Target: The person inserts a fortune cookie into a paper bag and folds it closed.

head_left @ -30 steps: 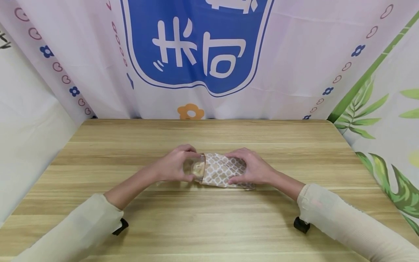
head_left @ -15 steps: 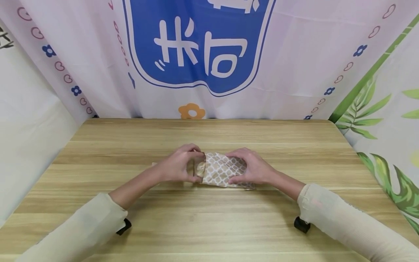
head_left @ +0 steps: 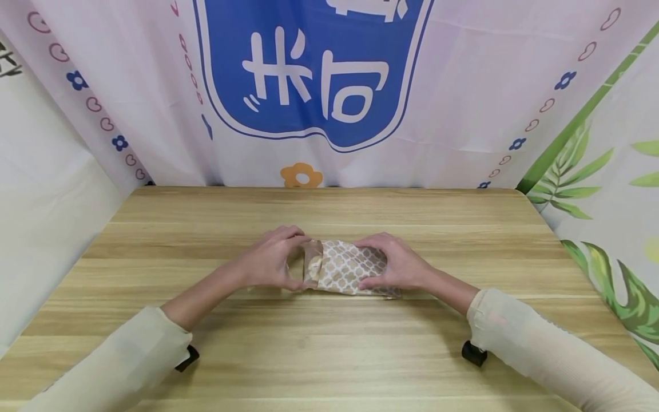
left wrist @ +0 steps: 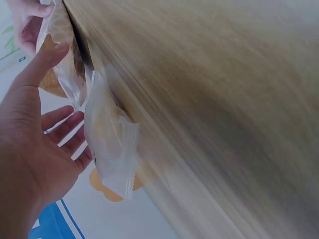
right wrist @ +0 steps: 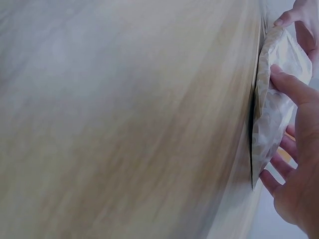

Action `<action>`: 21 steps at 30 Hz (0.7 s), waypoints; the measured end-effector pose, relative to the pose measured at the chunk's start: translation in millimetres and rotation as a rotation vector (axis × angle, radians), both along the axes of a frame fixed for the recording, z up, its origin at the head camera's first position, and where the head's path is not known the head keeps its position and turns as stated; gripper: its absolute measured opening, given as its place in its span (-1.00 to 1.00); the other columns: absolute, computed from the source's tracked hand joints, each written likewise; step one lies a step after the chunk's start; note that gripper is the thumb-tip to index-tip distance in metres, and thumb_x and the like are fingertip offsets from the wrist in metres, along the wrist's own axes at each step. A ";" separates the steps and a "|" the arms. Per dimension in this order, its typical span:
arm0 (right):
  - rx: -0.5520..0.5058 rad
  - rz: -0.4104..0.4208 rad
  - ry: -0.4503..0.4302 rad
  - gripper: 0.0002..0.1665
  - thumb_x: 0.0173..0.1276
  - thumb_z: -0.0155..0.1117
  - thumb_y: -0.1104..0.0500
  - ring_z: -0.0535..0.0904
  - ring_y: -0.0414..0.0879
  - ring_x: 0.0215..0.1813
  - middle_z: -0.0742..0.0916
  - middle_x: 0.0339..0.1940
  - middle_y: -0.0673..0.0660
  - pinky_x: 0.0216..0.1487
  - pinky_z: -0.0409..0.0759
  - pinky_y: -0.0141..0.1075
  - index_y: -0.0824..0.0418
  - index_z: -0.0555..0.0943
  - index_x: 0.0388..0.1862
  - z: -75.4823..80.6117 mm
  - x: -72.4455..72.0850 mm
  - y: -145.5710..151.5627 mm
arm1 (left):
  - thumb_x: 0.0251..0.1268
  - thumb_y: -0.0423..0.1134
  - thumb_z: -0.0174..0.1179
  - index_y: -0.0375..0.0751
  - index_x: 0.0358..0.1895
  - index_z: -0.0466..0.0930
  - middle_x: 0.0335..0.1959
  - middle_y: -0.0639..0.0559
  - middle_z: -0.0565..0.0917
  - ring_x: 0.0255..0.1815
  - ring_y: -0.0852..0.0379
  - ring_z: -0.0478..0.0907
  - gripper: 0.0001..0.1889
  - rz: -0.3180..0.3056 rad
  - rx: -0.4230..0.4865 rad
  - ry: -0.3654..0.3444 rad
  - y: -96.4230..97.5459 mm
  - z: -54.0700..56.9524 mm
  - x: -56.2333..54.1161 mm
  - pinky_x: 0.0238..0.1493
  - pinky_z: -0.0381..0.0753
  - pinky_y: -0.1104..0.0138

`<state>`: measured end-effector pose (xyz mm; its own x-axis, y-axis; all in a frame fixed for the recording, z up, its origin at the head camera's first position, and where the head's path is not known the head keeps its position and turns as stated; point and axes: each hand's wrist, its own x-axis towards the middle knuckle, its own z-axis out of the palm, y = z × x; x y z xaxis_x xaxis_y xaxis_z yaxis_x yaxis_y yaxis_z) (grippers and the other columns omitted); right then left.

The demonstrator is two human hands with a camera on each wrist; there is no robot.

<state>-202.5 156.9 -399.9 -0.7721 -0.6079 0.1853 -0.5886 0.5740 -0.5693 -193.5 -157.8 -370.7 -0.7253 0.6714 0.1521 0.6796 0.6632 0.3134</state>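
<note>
Right fingers [head_left: 373,282] curved round the patterned bag [head_left: 340,266], left fingers [head_left: 293,284] spread against it

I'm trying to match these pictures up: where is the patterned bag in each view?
Head: patterned bag just below centre.
Left wrist: patterned bag at upper left.
Right wrist: patterned bag near the right edge.
Shared landmark: the right hand, gripping it in all three.

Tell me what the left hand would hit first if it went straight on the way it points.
Probably the clear plastic at the end of the patterned bag, then the bag itself. The left hand is so near it may already be touching; depth is unclear.
</note>
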 end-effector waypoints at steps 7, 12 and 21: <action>0.002 -0.004 -0.001 0.04 -0.13 0.79 -0.12 0.55 0.17 0.35 0.69 0.28 0.22 0.44 0.42 0.14 0.24 0.60 0.34 0.3 0.1 0.9 | -0.14 -0.05 0.63 -0.40 0.31 0.56 0.20 -0.12 0.61 0.23 -0.11 0.52 -0.13 0.004 0.040 -0.041 1.4 0.8 -1.7 0.26 0.58 -0.04; 0.006 -0.004 -0.003 0.04 -0.12 0.78 -0.13 0.54 0.18 0.35 0.68 0.28 0.23 0.44 0.42 0.14 0.24 0.60 0.34 0.0 0.0 1.1 | -0.12 -0.14 0.62 -0.41 0.28 0.57 0.19 -0.13 0.60 0.22 -0.13 0.53 -0.19 -0.009 0.116 -0.095 0.3 3.8 -0.8 0.26 0.59 -0.02; 0.005 0.000 0.003 0.04 -0.13 0.78 -0.13 0.55 0.17 0.34 0.69 0.27 0.22 0.43 0.44 0.13 0.26 0.60 0.33 0.1 -1.3 1.2 | -0.14 -0.25 0.60 -0.44 0.25 0.55 0.14 -0.18 0.62 0.12 -0.13 0.54 -0.23 -0.020 0.195 -0.112 -5.8 5.5 -2.9 0.17 0.63 -0.02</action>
